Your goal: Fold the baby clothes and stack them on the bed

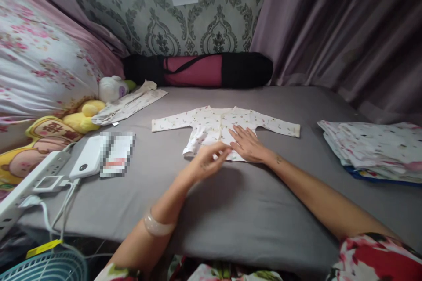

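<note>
A small white long-sleeved baby shirt (206, 122) with a scattered print lies spread on the grey sheet, both sleeves stretched out sideways. My right hand (248, 144) rests flat on the right side of its front, fingers extended. Just above the lower middle of the shirt is my left hand (211, 159), its fingers loosely bent with a gap at the thumb. Nothing shows between those fingers, and whether the tips touch the cloth is unclear. Part of the hem is hidden behind my hands.
Folded clothes (379, 147) are stacked at right. At left lie printed baby trousers (132, 104), plush toys (49, 136), a white power bank (89, 156), a blurred packet (118, 153) and a power strip (29, 189) with cables. A black-and-pink bag (194, 71) lies along the wall.
</note>
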A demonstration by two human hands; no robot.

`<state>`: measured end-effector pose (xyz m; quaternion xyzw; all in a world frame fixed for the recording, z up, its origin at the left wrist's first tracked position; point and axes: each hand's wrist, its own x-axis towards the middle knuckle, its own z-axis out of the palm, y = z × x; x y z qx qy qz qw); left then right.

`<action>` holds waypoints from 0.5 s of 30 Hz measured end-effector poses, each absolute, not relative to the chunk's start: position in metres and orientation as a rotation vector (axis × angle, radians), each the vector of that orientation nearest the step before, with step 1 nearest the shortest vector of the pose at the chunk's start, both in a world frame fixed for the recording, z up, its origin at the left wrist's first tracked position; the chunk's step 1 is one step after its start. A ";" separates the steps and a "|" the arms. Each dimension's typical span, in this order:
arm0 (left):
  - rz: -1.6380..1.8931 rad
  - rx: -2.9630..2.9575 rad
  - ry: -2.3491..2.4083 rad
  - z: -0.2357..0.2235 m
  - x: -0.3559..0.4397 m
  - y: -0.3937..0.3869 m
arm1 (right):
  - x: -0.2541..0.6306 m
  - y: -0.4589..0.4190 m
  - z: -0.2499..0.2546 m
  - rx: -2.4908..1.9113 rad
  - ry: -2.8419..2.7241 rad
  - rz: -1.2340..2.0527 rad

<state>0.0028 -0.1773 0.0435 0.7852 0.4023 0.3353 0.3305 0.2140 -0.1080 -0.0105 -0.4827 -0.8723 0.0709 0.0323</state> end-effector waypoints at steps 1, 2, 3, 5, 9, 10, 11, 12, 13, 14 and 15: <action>1.008 1.985 1.190 0.044 -0.008 -0.170 | 0.215 -0.116 -0.009 -1.459 -2.709 0.217; 1.126 1.905 1.309 0.044 -0.019 -0.163 | 0.217 -0.124 -0.008 -1.433 -2.730 0.217; 1.203 1.824 1.425 0.043 -0.030 -0.156 | 0.218 -0.132 -0.006 -1.405 -2.748 0.219; 1.255 1.701 1.651 0.038 -0.050 -0.146 | 0.221 -0.148 -0.002 -1.337 -2.783 0.239; 1.098 1.542 1.955 0.024 -0.083 -0.136 | 0.226 -0.178 0.005 -1.216 -2.829 0.337; 1.055 1.517 1.989 0.021 -0.088 -0.136 | 0.228 -0.185 0.008 -1.197 -2.834 0.371; 1.014 1.502 2.009 0.019 -0.092 -0.136 | 0.229 -0.191 0.011 -1.183 -2.838 0.408; 0.980 1.494 2.021 0.017 -0.094 -0.136 | 0.230 -0.196 0.016 -1.173 -2.842 0.441; 0.947 1.486 2.029 0.016 -0.095 -0.137 | 0.230 -0.199 0.022 -1.169 -2.843 0.465; 0.909 1.480 2.030 0.015 -0.095 -0.138 | 0.230 -0.200 0.028 -1.169 -2.842 0.481; 0.867 1.474 2.031 0.015 -0.094 -0.138 | 0.228 -0.200 0.036 -1.175 -2.839 0.495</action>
